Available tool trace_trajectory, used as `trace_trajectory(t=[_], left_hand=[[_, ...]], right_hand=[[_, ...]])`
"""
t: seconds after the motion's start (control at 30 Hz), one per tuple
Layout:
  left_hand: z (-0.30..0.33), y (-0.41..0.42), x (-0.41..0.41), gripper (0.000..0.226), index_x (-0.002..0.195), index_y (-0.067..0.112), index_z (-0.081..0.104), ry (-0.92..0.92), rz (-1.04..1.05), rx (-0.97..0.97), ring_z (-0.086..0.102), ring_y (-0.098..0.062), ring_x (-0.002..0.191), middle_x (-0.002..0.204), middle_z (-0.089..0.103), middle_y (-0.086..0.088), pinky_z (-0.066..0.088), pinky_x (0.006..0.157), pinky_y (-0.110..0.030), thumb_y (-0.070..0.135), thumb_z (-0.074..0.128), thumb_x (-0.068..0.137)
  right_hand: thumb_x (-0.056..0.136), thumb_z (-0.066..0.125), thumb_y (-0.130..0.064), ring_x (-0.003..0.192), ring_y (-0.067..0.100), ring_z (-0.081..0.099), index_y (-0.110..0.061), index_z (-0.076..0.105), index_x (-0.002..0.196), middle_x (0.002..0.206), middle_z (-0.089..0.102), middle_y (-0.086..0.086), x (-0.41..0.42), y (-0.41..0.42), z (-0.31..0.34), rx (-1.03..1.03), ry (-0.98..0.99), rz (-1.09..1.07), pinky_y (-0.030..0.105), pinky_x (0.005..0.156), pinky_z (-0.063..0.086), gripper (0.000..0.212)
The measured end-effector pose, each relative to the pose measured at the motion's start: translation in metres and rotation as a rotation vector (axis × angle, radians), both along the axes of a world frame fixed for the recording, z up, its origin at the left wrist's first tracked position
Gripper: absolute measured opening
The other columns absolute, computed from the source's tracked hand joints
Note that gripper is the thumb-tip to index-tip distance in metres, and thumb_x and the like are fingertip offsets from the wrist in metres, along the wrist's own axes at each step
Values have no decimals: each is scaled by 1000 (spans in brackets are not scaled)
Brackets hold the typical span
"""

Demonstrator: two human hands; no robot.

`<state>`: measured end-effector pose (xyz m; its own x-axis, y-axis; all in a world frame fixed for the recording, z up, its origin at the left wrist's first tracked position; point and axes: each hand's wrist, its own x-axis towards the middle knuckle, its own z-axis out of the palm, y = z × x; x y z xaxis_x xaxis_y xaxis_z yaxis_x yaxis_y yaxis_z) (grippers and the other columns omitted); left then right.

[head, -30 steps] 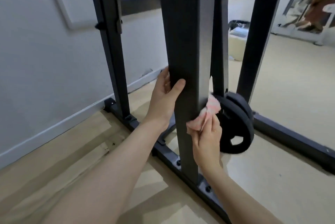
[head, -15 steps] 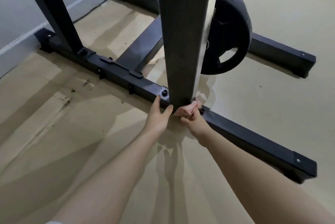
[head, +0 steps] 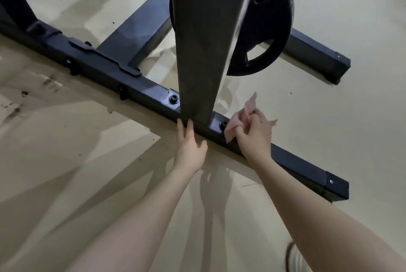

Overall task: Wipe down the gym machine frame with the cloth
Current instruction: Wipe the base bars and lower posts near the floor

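Cloth (head: 236,121) bunched in right hand (head: 254,137) on diagonal base rail (head: 292,161); left hand (head: 190,148) spread.

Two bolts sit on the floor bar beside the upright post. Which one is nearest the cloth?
The bolt on the right of the post: the pink cloth almost touches it. The left bolt lies beyond the post.

Beige gym floor (head: 329,18) below me, lit from several directions.

I look down on a smooth, pale tan surface streaked with long grey shadows (head: 66,183) that fan out toward me. Dark specks and smudges (head: 15,106) dot the floor at my left, with a few more scattered near the middle. A lighter patch lies at upper left, and the surface at right is plain and even. At the bottom right edge, the blurred toe of my light shoe (head: 295,258) shows.
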<state>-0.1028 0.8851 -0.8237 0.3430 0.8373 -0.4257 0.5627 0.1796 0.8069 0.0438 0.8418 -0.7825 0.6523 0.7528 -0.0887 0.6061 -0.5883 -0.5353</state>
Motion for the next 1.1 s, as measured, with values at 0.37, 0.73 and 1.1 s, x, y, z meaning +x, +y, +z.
trace_trajectory(t=[0.37,0.73,1.1], left_hand=[[8,-10,59,64,151,17,0,-15,320,-186,27,-24,138,157,15,-4,25,107,-32,9,36,99],[17,-12,104,69,146,44,-7,-117,795,-442,45,-34,124,149,35,-6,36,103,-52,33,43,99],[1,-20,109,81,148,42,11,-291,950,-378,46,-20,121,141,42,-9,39,105,-49,10,60,91]], right_hand=[[102,29,-33,114,33,53,-18,44,133,127,56,11,16,44,-44,-154,48,485,44,95,40,38],[92,39,-7,102,34,57,-12,59,118,112,65,14,71,39,-46,-301,274,548,38,81,47,33],[90,38,-3,86,26,61,-19,32,143,121,58,13,85,37,-32,-271,481,616,25,69,48,55]])
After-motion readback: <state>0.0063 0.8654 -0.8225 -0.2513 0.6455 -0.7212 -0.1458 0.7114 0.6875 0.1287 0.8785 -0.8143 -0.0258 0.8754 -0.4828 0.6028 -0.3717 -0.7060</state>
